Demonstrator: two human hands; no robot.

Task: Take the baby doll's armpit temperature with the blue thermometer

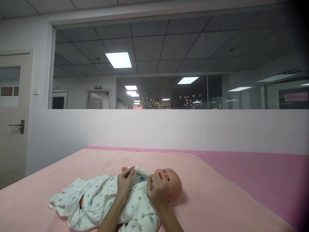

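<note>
A baby doll (pixel 175 185) lies on its back, its head to the right. It wears a white baby garment (pixel 142 201) printed with green dots and small animals. At the chest, my left hand (pixel 125 185) has its fingers pinched together at the raised edge of the garment's front. Close to the doll's chin, my right hand (pixel 156 190) is closed on a thin stick with a blue end (pixel 143 178), which points left toward the opening at the chest. Most of the stick is hidden by the fingers, so its exact kind does not show.
Under the doll a peach-coloured sheet (pixel 207 199) covers a pink surface (pixel 263 174). A white wall (pixel 193 129) with a long window (pixel 156 64) stands behind. At the far left is a door (pixel 12 145) with a metal handle (pixel 21 126).
</note>
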